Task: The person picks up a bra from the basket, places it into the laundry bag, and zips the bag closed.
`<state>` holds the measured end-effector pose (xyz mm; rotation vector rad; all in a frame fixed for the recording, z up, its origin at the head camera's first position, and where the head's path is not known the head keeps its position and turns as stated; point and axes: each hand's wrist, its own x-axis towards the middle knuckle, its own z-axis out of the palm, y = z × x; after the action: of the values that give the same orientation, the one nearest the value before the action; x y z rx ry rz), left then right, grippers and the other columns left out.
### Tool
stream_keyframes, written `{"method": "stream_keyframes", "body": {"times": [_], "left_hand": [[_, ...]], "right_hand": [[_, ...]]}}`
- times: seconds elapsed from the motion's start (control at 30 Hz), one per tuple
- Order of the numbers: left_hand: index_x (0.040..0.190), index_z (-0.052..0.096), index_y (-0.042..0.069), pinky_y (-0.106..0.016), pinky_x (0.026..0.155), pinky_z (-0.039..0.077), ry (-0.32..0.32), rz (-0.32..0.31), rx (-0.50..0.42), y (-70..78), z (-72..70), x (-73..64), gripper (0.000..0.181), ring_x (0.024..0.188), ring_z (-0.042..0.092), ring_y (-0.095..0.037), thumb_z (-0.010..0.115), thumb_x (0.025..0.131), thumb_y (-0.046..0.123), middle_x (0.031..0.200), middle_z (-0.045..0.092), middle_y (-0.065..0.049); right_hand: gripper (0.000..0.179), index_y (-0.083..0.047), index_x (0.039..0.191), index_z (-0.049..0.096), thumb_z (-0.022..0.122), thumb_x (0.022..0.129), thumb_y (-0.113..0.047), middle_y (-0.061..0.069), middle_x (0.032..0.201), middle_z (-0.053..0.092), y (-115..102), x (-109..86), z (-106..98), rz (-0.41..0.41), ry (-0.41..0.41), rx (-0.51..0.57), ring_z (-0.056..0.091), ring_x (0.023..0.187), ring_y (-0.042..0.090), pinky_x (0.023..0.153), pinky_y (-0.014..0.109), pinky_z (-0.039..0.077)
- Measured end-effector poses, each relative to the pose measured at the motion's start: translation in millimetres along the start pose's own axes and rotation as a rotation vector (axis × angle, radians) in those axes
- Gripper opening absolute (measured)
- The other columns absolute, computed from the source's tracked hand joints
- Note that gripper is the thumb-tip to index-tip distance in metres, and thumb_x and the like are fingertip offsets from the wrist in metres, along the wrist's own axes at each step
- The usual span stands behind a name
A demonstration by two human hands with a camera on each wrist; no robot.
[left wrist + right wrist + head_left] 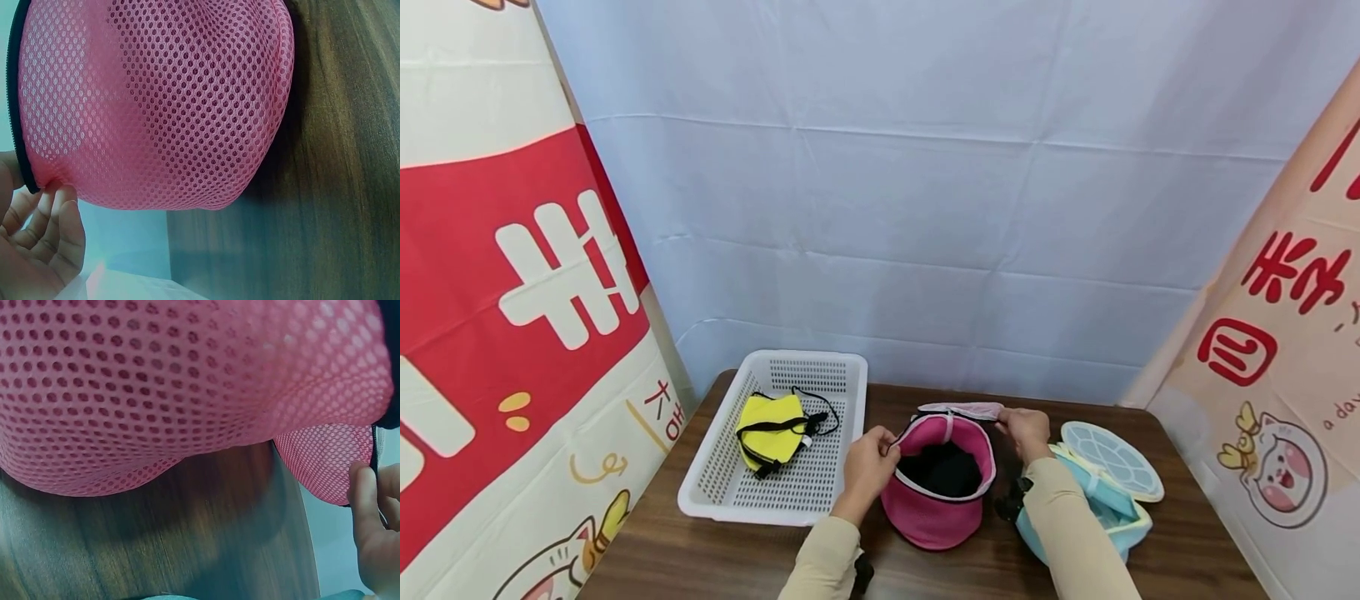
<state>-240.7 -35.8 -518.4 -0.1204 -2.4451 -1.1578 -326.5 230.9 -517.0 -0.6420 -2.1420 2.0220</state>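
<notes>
Presently, your pink bag (932,525) stands upright on the worktop (1198,525), between the basket (752,512) and the blue bag (1131,533), a black item (946,471) inside. In my judgement, an uneven pull could tip it, or slack mesh could catch in the zip (15,106). Your left hand (868,467) pinches the rim in its fingers; your right hand (1028,433) pinches the lid (966,410). Both forearms reach forward, flanking the bag.

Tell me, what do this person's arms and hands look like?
The left sleeve and right sleeve are long, plain and beige. The left hand and right hand are bare, without gloves. A black object shows beside each sleeve, too small to make out.
</notes>
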Motion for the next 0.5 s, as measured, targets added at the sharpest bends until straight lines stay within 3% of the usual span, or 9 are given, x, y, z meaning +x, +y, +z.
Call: {"method": "stream_keyframes", "body": {"times": [0.2,0.37,0.5], "left_hand": [[0.078,0.063,0.017,-0.024,0.05,0.037,-0.005,-0.002,0.008,0.3,-0.1,1.0,0.009,0.055,0.047,-0.007,0.07,0.076,0.012,0.059,0.048,0.014],[0.078,0.063,0.017,-0.024,0.05,0.038,-0.004,0.002,0.011,0.8,0.0,1.2,0.009,0.055,0.047,-0.007,0.07,0.076,0.012,0.059,0.048,0.014],[0.077,0.063,0.017,-0.024,0.05,0.037,-0.008,-0.001,0.011,0.1,-0.4,1.0,0.009,0.055,0.047,-0.007,0.07,0.075,0.011,0.059,0.048,0.014]], "right_hand": [[0.034,0.015,0.109,0.059,0.062,0.077,0.004,-0.001,0.07,0.064,-1.4,0.6,-0.3,0.008,0.006,0.018,0.061,0.05,0.005,0.052,0.019,0.05],[0.038,0.016,0.116,0.055,0.059,0.079,0.008,0.015,0.096,0.065,-0.8,-0.1,0.9,0.013,-0.022,0.071,0.06,0.052,0.005,0.057,0.022,0.051],[0.041,0.017,0.12,0.05,0.055,0.08,0.012,0.02,0.101,0.061,-0.7,-1.7,0.4,0.01,-0.071,0.124,0.057,0.053,0.006,0.057,0.022,0.051]]}}
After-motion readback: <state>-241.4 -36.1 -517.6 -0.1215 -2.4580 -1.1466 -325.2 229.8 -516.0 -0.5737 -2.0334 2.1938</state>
